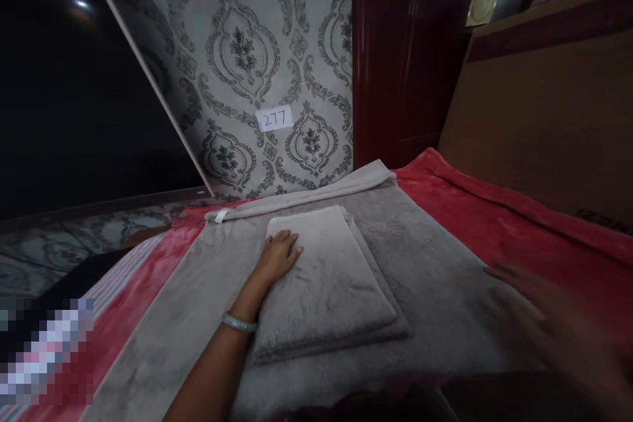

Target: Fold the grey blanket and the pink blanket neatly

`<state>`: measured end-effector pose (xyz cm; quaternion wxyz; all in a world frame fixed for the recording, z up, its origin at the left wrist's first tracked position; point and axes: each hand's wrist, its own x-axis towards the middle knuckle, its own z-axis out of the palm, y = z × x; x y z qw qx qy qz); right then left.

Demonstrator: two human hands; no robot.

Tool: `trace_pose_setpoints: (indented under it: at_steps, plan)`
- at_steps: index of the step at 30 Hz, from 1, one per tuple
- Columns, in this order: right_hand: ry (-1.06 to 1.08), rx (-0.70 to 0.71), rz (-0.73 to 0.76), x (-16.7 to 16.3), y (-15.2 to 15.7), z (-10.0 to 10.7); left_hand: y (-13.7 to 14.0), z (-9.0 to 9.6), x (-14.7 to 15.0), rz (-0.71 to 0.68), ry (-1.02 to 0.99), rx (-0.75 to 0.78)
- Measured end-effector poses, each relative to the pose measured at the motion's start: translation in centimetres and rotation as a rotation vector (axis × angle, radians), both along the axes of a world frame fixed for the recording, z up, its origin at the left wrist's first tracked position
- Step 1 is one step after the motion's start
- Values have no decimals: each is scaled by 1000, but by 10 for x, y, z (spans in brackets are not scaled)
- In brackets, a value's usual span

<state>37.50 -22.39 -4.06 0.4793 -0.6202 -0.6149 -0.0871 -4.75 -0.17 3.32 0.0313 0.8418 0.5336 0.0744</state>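
A grey plush cloth, folded into a thick rectangle point(326, 283), lies in the middle of a larger grey plush blanket point(425, 250) that is spread out flat. My left hand point(278, 254) rests on the folded cloth's left side, palm down with its fingers loosely stretched out. A pale bracelet point(239, 323) circles that wrist. Over the right edge of the grey blanket is my right hand point(548, 316), apart from the folded cloth and smeared by motion, so its fingers are not clear.
Red plush fabric point(475, 217) shows on both sides of the grey blanket. Patterned wallpaper point(242, 53) with a paper label point(275, 118) reading 277 stands behind. A large dark screen point(84, 99) is at left, a big cardboard box point(548, 112) at right.
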Motion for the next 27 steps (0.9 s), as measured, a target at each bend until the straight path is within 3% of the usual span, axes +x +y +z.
trace_pose_setpoints:
  at_steps: [6, 11, 17, 22, 27]
  plan:
    - [-76, -202, 422, -105, 77, 45, -79, 4, 4, -289, 24, -166]
    - [-187, -366, 637, -176, 142, 65, -118, -9, -1, -318, -5, -121]
    - [-402, -578, 549, -218, 215, 63, -121, -29, -3, -306, -35, -23]
    - [-398, -638, 405, -210, 257, 47, -119, -36, -6, -321, -47, -19]
    - [-346, -705, 290, -205, 276, 45, -117, -38, -8, -327, -59, -26]
